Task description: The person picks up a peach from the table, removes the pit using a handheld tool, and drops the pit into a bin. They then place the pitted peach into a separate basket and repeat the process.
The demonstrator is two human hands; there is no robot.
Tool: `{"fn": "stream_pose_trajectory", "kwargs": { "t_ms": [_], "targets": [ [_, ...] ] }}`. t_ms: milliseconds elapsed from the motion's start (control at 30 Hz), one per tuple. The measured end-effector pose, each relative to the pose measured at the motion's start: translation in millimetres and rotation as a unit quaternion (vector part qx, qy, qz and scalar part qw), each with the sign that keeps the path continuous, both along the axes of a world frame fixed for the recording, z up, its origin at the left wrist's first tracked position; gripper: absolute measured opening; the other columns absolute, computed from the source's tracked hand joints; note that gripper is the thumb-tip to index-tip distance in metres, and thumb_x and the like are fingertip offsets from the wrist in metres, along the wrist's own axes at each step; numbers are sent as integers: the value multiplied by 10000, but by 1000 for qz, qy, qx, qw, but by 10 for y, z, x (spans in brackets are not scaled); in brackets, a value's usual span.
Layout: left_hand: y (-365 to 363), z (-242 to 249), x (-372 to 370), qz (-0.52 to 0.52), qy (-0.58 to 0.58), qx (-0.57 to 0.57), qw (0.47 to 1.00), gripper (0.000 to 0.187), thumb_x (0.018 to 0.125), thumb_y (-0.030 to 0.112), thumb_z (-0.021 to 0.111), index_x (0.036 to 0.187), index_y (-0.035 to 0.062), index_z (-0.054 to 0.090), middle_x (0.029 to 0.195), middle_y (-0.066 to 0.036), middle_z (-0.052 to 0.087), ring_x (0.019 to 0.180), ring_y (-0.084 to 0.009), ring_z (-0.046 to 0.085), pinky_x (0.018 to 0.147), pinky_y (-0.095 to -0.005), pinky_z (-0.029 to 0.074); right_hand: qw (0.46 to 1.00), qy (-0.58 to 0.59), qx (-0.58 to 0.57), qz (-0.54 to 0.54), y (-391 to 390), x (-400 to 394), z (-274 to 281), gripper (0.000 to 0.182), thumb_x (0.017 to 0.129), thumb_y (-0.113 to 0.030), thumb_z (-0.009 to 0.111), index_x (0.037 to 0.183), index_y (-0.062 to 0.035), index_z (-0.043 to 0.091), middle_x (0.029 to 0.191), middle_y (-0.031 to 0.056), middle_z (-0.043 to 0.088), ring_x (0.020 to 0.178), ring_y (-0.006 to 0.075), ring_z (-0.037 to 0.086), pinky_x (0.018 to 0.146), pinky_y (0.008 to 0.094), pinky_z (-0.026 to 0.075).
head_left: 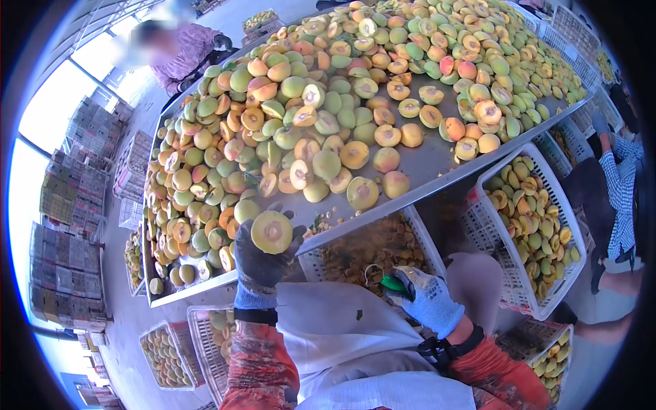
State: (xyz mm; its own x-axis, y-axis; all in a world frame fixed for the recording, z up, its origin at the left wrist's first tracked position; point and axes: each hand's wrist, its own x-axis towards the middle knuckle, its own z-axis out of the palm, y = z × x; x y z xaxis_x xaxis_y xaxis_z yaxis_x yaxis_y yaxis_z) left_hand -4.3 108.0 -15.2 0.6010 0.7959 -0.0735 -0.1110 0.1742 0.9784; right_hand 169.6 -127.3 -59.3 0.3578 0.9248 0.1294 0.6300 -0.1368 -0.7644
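Note:
A halved peach (272, 232), its cut face and pit turned up toward me, rests in my left hand (258, 270), whose dark-coated glove is wrapped around it. The hand is at the near edge of a metal table (427, 162) heaped with whole and halved peaches. Lower right, my right hand (430, 298), in a blue and grey glove, grips the green handle of a pitting tool (396, 285). A thin curved metal loop sticks out from the handle toward the left. Beneath the tool, a white crate (426, 240) contains brown pits and scraps.
Right of my lap stands a white crate (572, 229) full of peach halves. Filled crates (194, 342) sit on the floor at left, beyond which are stacked crates (65, 266). One person (188, 55) is across the table; another person (620, 198) is at right.

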Motion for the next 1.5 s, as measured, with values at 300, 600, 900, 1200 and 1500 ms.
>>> {"fn": "stream_pose_trajectory", "kwargs": {
  "t_ms": [300, 600, 900, 1200, 1500],
  "targets": [
    [-784, -379, -233, 26, -128, -346, 929, 603, 875, 483, 457, 1242, 5, 444, 1096, -204, 578, 981, -341, 592, 811, -449, 518, 998, -43, 36, 41, 261, -629, 348, 390, 773, -239, 682, 1077, -23, 567, 820, 161, 640, 687, 307, 635, 583, 361, 505],
    [-1004, 36, -296, -51, -61, -232, 970, 390, 895, 283, 494, 1129, -25, 546, 970, -125, 610, 853, -202, 622, 688, -329, 544, 990, -127, 21, 54, 165, -667, 385, 405, 800, -387, 620, 984, -28, 575, 641, 113, 600, 549, 273, 606, 479, 379, 465],
    [-1112, 129, -313, -57, 34, -118, 991, 459, 878, 345, 450, 1139, -22, 534, 897, -136, 627, 684, -204, 630, 503, -285, 514, 987, -132, 21, 85, 46, -687, 493, 383, 803, -371, 621, 974, -31, 579, 636, 115, 602, 548, 264, 607, 484, 371, 467],
    [-1505, 350, -255, 91, -37, -47, 994, 405, 832, 203, 562, 1157, -32, 502, 1120, -153, 556, 966, -251, 588, 830, -356, 491, 977, 191, 44, 89, -88, -984, 421, 378, 807, -354, 635, 984, -25, 577, 706, 181, 600, 622, 351, 593, 548, 401, 481],
    [-1311, 27, -279, 49, -187, -284, 939, 447, 912, 314, 490, 1199, -28, 472, 1119, -140, 557, 974, -229, 584, 837, -355, 506, 993, 47, 15, 106, 81, -734, 589, 323, 813, -374, 627, 881, -63, 575, 714, 138, 599, 616, 326, 601, 518, 393, 473]
  ]
}}
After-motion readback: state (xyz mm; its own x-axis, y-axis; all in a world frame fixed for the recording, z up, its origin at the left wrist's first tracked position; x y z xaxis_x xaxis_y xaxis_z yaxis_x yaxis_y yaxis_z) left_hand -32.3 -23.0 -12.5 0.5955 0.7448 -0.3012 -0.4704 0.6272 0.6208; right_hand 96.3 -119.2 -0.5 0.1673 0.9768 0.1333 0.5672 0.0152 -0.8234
